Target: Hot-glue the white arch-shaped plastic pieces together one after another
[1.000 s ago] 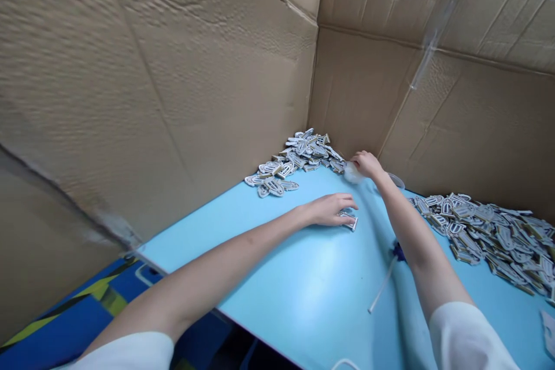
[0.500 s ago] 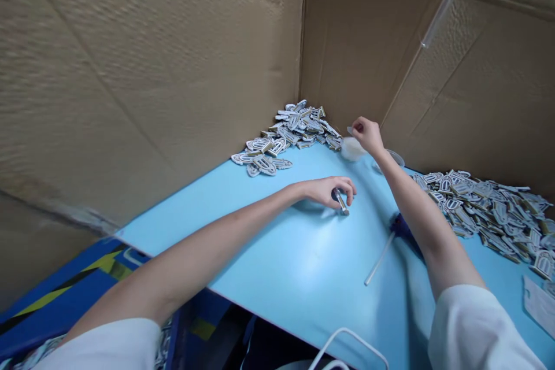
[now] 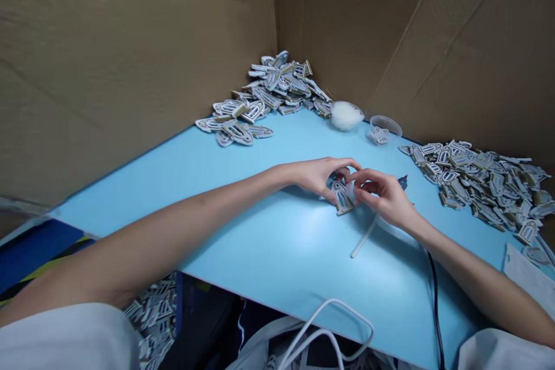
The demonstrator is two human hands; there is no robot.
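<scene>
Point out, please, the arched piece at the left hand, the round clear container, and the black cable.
Arched piece [image 3: 342, 199], head view: on its front face.
Round clear container [image 3: 391, 124], head view: on its inner wall.
Black cable [image 3: 436, 300], head view: middle of its visible length.

Left hand [image 3: 318, 174] curves, thumb [image 3: 328, 193] and fingers [image 3: 347, 163] bent inward; right hand [image 3: 388, 198] pinches just beside its fingertips; forearms [image 3: 208, 208] spread behind them.

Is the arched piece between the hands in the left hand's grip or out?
In: the left hand curls its thumb and fingers around the arched piece.
</scene>
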